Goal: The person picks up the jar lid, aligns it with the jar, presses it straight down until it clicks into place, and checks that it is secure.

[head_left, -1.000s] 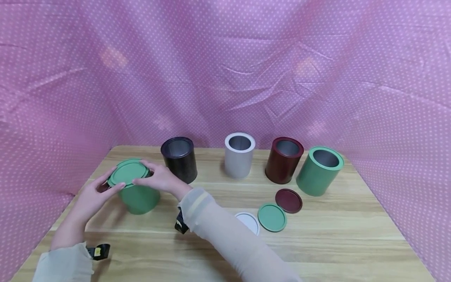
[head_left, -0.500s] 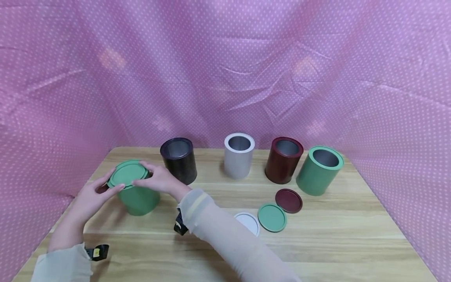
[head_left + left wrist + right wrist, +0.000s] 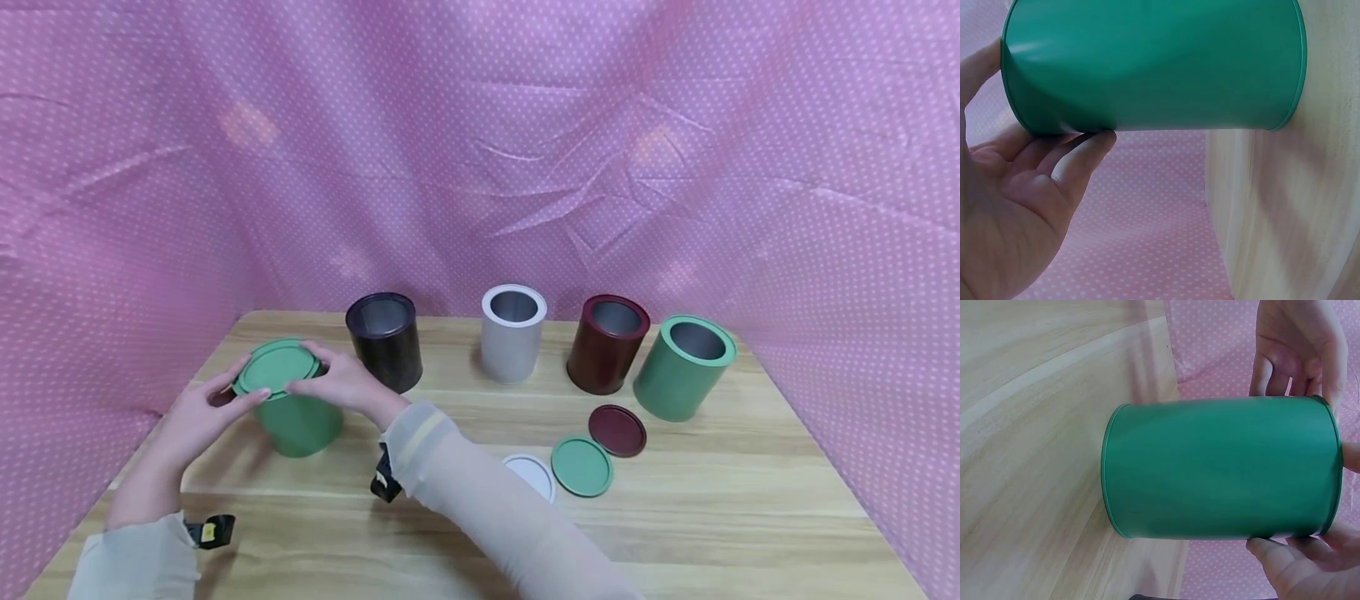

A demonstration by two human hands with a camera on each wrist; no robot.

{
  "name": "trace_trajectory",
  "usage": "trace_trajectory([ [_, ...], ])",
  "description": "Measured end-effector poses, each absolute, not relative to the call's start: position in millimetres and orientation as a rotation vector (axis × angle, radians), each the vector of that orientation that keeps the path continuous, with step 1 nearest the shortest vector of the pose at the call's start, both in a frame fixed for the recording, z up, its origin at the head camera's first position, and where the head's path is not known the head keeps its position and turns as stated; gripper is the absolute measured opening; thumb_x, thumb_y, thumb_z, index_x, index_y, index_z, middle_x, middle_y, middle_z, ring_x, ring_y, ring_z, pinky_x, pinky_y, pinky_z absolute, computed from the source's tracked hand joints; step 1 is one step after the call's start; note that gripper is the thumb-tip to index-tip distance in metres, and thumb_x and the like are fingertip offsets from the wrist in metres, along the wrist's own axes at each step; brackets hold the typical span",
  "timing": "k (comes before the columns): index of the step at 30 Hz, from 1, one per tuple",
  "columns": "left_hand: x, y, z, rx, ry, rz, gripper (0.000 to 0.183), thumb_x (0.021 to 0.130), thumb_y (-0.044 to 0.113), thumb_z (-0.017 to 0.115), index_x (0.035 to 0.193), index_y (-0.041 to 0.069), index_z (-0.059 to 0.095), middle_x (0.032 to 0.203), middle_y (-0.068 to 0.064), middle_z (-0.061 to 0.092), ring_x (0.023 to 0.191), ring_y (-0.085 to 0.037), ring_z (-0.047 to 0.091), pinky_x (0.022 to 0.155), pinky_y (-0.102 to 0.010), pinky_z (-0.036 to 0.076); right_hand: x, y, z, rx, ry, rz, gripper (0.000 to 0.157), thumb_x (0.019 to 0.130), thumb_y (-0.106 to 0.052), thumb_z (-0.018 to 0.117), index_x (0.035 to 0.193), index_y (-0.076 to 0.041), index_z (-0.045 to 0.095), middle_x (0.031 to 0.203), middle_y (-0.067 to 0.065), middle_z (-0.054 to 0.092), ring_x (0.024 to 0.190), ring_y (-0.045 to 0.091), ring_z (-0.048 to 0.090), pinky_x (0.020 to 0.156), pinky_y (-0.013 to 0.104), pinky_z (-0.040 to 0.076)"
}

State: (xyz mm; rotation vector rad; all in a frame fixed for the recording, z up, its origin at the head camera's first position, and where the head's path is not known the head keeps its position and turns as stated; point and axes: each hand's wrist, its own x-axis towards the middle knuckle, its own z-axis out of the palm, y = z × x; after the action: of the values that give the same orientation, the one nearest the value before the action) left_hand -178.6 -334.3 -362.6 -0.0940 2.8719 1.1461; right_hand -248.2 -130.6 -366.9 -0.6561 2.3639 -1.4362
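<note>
On the left of the table stands a green can [image 3: 300, 425] with a green lid [image 3: 279, 368] over its top. My left hand [image 3: 187, 421] grips the can's upper end from the left, thumb at the lid's near edge. From the right, my right hand [image 3: 341, 384] holds the same upper end, its thumb also at the lid's near edge. In the left wrist view, the left fingers [image 3: 1082, 162] lie against the can's side below the rim. The right wrist view shows both hands around the top end, while the can's base meets the wood. The lid's face is hidden in both wrist views.
Along the back stand open cans: black [image 3: 386, 358], white [image 3: 510, 350], dark red [image 3: 602, 358] and green [image 3: 677, 383]. A dark red lid [image 3: 617, 430], a green lid [image 3: 582, 466] and a white lid [image 3: 532, 477] lie right of centre. My right forearm partly covers the white lid.
</note>
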Motion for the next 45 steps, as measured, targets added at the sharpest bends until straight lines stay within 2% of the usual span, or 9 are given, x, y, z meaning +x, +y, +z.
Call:
trace_trajectory([
  [18,-181.4,-332.2,-359.2,-0.092,2.856,1.143,0.083,0.095,0.054,0.052,0.155,0.015,0.01,0.153,-0.034,0.018,0.133,-0.057,0.03,0.1,-0.071,0.032,-248.1,-131.7,-360.9,-0.61,2.373,-1.43,0.068,0.084,-0.038,0.072,0.146,-0.034,0.043,0.139,-0.002,0.056,0.122,0.013,0.054,0.099,0.032,0.047],
  [24,-184.8,-332.4,-357.2,-0.005,2.83,1.091,0.085,0.096,0.052,0.051,0.154,0.008,0.005,0.153,-0.037,0.012,0.131,-0.059,0.029,0.1,-0.072,0.032,-249.2,-132.5,-360.4,-0.603,2.371,-1.415,0.069,0.084,-0.035,0.072,0.146,-0.03,0.044,0.139,-0.001,0.056,0.122,0.012,0.054,0.1,0.029,0.046],
  [28,-185.2,-331.8,-354.5,0.011,2.836,1.015,0.087,0.097,0.053,0.049,0.154,0.003,0.005,0.151,-0.039,0.013,0.13,-0.059,0.031,0.099,-0.071,0.033,-248.6,-134.1,-360.0,-0.579,2.38,-1.395,0.069,0.084,-0.034,0.072,0.146,-0.031,0.044,0.14,-0.002,0.055,0.124,0.013,0.053,0.1,0.031,0.046],
  [45,-188.2,-333.8,-352.4,-0.022,2.812,1.059,0.088,0.096,0.053,0.05,0.154,0.007,0.005,0.152,-0.039,0.01,0.132,-0.06,0.028,0.1,-0.071,0.032,-252.7,-135.4,-362.1,-0.603,2.363,-1.402,0.069,0.085,-0.036,0.07,0.147,-0.033,0.04,0.144,-0.003,0.051,0.127,0.014,0.051,0.103,0.035,0.045],
])
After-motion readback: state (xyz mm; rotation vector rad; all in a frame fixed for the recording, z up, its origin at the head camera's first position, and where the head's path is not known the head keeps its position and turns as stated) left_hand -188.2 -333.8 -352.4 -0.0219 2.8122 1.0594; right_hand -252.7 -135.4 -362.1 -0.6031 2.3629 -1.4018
